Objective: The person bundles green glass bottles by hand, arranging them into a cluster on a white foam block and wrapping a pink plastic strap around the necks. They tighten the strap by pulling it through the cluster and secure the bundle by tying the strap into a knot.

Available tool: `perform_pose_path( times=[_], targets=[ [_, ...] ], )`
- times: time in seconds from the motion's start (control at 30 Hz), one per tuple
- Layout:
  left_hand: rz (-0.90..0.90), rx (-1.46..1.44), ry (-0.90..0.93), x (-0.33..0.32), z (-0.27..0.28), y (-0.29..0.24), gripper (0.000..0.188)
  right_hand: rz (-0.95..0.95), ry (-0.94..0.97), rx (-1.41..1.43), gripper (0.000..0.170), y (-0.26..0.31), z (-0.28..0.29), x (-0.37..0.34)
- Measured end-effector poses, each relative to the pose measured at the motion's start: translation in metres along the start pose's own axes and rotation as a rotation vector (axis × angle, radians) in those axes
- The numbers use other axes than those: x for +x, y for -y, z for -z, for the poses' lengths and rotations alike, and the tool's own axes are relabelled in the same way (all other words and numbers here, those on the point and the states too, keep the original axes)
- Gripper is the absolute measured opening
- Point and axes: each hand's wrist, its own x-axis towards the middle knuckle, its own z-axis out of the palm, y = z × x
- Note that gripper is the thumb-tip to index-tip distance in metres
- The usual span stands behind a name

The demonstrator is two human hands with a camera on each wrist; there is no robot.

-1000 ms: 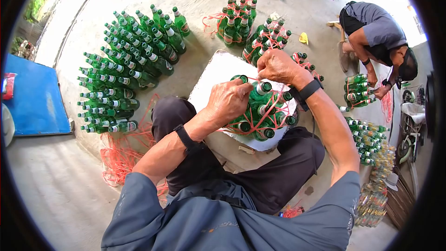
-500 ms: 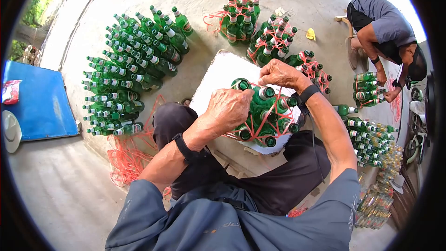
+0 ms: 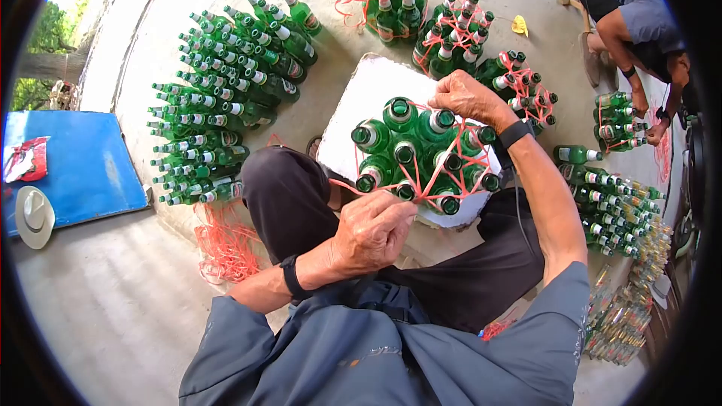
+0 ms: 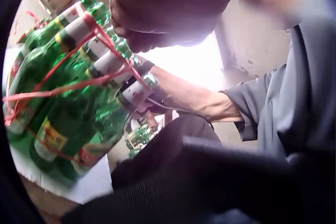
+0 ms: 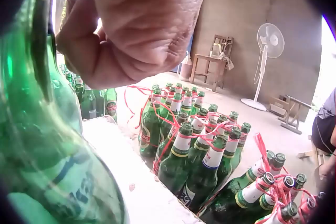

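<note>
A cluster of green glass bottles [image 3: 404,152] stands upright on a white block [image 3: 359,101] between the person's knees. Red plastic twine [image 4: 63,90] winds around and between the bottle necks. At the near side of the cluster, the left hand [image 3: 374,231] has its fingers curled and pinches the twine close to the necks. The right hand [image 3: 468,99] is at the far right of the cluster, fingers curled on the twine beside a bottle neck. In the right wrist view, a bottle [image 5: 58,145] fills the left side, under the curled right hand [image 5: 136,29].
Twine-tied bottle bundles [image 3: 398,11] stand beyond the block. Many loose bottles [image 3: 233,98] crowd the left floor, near a heap of red twine [image 3: 226,244]. Rows of bottles [image 3: 609,210] lie at right. Another person [image 3: 632,22] bends over bottles at far right.
The left hand has come from the left side of the cluster to its near side, uncovering the left bottles. The right hand stays by the far right necks. The head view has shifted.
</note>
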Motion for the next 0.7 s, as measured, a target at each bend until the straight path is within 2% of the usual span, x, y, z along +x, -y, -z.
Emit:
perform_pose_path(
  times=[0.17, 0.3, 0.33, 0.43, 0.47, 0.57, 0.6, 0.67, 0.7],
  targets=[
    [0.355, -0.013, -0.035, -0.061, -0.02, 0.022, 0.036, 0.009, -0.003, -0.054, 0.031, -0.004, 0.001, -0.002],
    [0.311, 0.215, 0.048, -0.061, -0.014, 0.022, 0.052, -0.04, 0.012, -0.04, 0.032, 0.001, 0.001, -0.003],
    [0.342, 0.199, 0.072, -0.063, -0.017, 0.028, 0.056, -0.05, 0.024, -0.035, 0.032, 0.002, 0.002, -0.003],
    [0.418, 0.243, 0.312, -0.073, -0.022, 0.036, 0.056, 0.017, 0.0, -0.071, 0.034, -0.001, 0.001, -0.002],
    [0.375, 0.285, 0.353, -0.077, -0.023, 0.036, 0.04, -0.006, 0.014, -0.07, 0.036, -0.003, 0.002, -0.001],
    [0.478, 0.165, 0.69, -0.092, -0.029, 0.049, 0.023, 0.005, -0.02, -0.057, 0.044, -0.001, -0.001, -0.003],
    [0.267, 0.033, 0.513, -0.098, -0.03, 0.04, 0.014, 0.033, -0.044, -0.073, 0.043, -0.006, -0.003, 0.0],
    [0.163, 0.009, 0.68, -0.072, -0.018, -0.008, 0.012, -0.012, -0.041, -0.008, 0.042, -0.002, -0.003, -0.004],
    [0.066, -0.18, 0.645, -0.067, -0.025, -0.018, 0.013, -0.051, -0.027, 0.038, 0.042, 0.005, -0.003, -0.007]
  ],
)
